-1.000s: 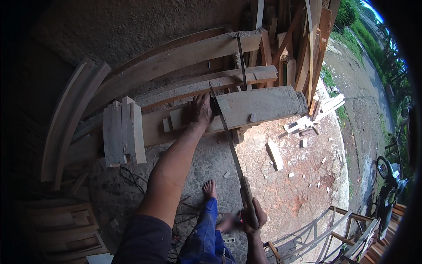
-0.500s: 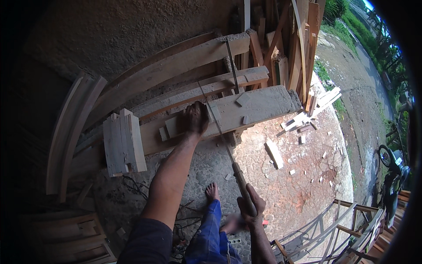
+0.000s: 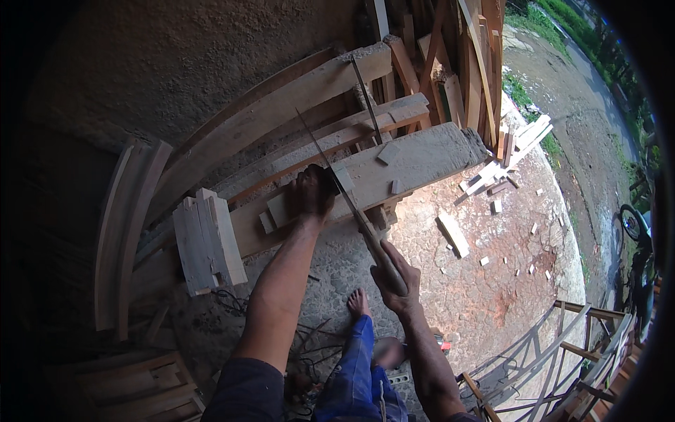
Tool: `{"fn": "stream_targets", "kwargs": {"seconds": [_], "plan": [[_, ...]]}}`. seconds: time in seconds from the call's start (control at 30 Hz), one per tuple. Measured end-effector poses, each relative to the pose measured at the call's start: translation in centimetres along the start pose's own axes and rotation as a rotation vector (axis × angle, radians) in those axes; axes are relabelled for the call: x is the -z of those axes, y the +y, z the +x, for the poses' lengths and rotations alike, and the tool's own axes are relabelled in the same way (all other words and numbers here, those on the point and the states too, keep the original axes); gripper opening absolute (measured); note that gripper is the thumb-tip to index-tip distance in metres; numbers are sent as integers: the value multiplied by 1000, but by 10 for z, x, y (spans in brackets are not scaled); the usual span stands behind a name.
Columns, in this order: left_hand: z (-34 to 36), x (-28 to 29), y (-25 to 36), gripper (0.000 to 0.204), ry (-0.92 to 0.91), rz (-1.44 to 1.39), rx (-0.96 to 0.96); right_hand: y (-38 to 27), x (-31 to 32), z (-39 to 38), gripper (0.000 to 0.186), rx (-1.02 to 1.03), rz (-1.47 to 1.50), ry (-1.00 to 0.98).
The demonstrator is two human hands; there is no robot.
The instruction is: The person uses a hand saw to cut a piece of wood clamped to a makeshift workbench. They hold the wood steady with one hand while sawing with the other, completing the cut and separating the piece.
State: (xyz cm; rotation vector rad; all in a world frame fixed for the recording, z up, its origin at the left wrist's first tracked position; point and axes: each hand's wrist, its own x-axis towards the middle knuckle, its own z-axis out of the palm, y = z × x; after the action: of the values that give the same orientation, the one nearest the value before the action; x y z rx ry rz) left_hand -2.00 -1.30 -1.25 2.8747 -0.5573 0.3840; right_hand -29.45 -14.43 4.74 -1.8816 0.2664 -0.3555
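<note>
My right hand (image 3: 398, 280) is wrapped around the wooden handle of a handsaw (image 3: 357, 209). Its long, narrow blade slants up and to the left over a thick wooden beam (image 3: 429, 156). On that beam lies a small pale piece of wood (image 3: 280, 209), which my left hand (image 3: 314, 191) grips from above with bent fingers. The blade crosses this piece just right of my left knuckles; a short end (image 3: 344, 178) shows beyond the blade. How deep the blade sits in the wood I cannot tell.
Two small offcuts (image 3: 388, 153) rest on the beam. Left of it stands a bundle of short boards (image 3: 205, 243). A second saw-like blade (image 3: 365, 98) leans across the rear planks. Scraps (image 3: 452, 235) litter the floor; upright planks (image 3: 471, 77) stand behind. My bare foot (image 3: 358, 302) is below.
My right hand has pushed the saw forward, up and to the left, so its handle is closer to the beam. My left hand stays on the wood piece. The whole view has shifted slightly.
</note>
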Motion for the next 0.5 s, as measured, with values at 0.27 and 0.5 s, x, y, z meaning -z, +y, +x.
{"fn": "stream_targets", "kwargs": {"seconds": [0.27, 0.5], "plan": [[-6, 14, 1, 39, 69, -88, 2, -16, 60, -122, 54, -1, -130, 21], [1, 9, -2, 20, 131, 112, -133, -52, 4, 29, 56, -56, 80, 9]]}}
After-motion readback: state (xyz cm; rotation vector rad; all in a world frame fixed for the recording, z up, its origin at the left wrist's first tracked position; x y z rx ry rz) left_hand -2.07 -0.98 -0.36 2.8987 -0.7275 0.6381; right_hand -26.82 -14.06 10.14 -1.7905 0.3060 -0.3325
